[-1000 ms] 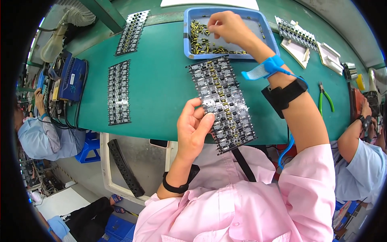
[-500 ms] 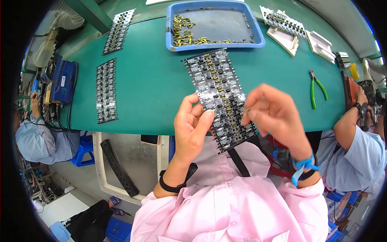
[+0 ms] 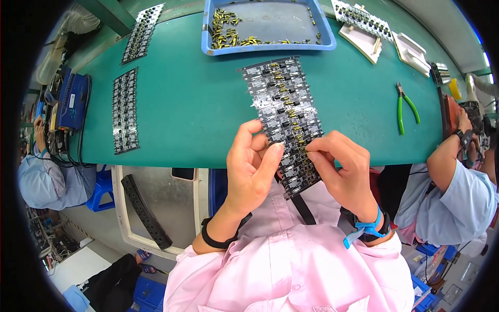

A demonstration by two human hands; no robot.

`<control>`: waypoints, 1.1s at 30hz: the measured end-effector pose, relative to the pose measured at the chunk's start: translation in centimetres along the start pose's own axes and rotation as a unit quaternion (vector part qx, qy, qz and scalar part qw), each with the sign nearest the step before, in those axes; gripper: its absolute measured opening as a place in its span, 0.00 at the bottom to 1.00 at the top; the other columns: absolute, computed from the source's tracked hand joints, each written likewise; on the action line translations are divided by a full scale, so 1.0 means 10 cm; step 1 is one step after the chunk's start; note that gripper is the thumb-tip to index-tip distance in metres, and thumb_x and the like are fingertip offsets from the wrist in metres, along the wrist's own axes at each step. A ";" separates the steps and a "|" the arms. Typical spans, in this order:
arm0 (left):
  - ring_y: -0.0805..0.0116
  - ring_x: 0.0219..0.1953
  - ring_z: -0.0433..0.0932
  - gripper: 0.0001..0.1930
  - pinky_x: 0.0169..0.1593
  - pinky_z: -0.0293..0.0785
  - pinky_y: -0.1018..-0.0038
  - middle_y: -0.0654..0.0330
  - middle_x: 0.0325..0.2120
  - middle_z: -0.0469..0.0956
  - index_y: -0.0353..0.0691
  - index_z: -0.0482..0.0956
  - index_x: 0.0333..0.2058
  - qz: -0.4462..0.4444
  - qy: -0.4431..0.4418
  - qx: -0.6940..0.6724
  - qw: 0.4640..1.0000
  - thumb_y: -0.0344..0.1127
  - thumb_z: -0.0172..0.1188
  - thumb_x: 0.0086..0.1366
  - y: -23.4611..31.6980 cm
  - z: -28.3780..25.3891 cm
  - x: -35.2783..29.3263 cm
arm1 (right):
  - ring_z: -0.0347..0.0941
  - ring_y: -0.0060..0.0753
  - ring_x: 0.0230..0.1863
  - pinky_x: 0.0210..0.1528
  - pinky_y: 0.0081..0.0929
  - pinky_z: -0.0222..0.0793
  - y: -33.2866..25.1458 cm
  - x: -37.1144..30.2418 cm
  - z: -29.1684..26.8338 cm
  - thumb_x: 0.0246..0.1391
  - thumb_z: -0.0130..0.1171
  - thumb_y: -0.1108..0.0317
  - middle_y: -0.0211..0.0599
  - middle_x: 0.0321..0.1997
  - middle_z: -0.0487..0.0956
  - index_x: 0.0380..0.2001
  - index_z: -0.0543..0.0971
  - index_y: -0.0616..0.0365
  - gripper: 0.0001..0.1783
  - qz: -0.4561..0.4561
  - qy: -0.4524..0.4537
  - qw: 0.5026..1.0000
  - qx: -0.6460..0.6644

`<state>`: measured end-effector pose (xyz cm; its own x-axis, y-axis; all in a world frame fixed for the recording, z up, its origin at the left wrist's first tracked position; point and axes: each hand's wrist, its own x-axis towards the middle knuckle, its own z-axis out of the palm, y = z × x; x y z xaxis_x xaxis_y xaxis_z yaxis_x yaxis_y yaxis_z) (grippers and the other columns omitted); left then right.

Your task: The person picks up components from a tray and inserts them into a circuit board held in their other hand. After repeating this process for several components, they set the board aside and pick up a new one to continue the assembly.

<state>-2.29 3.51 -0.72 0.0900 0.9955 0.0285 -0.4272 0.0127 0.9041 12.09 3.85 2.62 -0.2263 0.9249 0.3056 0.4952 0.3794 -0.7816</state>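
A black circuit board panel (image 3: pixel 283 104), with rows of small black and yellow parts down its middle, is held tilted above the table's near edge. My left hand (image 3: pixel 254 166) grips its left side, the thumb on top and the fingers behind. Over the lower right part of the panel, my right hand (image 3: pixel 340 161) has thumb and forefinger pinched together at its face. Whatever lies between those fingertips is too small to make out. Beyond the panel stands a blue tray (image 3: pixel 270 49) with many loose yellow-and-black parts (image 3: pixel 223 31).
Two more panels lie to the left, a nearer panel (image 3: pixel 125 112) and a farther panel (image 3: pixel 143 34). Green-handled cutters (image 3: pixel 401 109) rest on the right. Farther back are another panel (image 3: pixel 364 21) and a white holder (image 3: pixel 410 51). Co-workers sit on both sides.
My right hand has come down and left from beside the panel, its fingertips now pinched at the panel's face. My left hand keeps its grip. The view has shifted slightly.
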 end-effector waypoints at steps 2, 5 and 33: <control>0.83 0.24 0.63 0.15 0.25 0.60 0.87 0.60 0.25 0.68 0.32 0.55 0.41 0.002 0.004 -0.002 1.000 0.24 0.45 0.54 0.00 -0.01 0.00 | 0.60 0.20 0.14 0.16 0.15 0.55 0.00 0.00 0.02 0.33 0.52 0.83 0.33 0.17 0.67 0.20 0.70 0.65 0.06 0.003 -0.005 1.000 -0.007; 0.83 0.23 0.63 0.15 0.25 0.60 0.87 0.60 0.25 0.68 0.32 0.55 0.41 0.008 0.008 -0.004 1.000 0.24 0.45 0.54 0.00 -0.03 0.00 | 0.60 0.20 0.14 0.16 0.15 0.55 0.00 0.00 0.04 0.33 0.52 0.84 0.33 0.17 0.67 0.20 0.70 0.65 0.06 0.005 -0.006 1.000 -0.010; 0.84 0.23 0.62 0.15 0.25 0.59 0.88 0.61 0.25 0.67 0.32 0.55 0.41 0.004 0.008 0.010 1.000 0.24 0.45 0.54 -0.03 0.00 -0.01 | 0.63 0.28 0.15 0.16 0.19 0.57 0.06 -0.04 0.05 0.32 0.52 0.83 0.35 0.18 0.67 0.20 0.69 0.63 0.07 -0.105 -0.017 0.989 -0.107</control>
<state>-2.16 3.38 -0.97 0.0723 0.9970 0.0284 -0.4099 0.0038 0.9121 12.03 3.67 1.79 -0.3681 0.8256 0.4276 0.5995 0.5623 -0.5696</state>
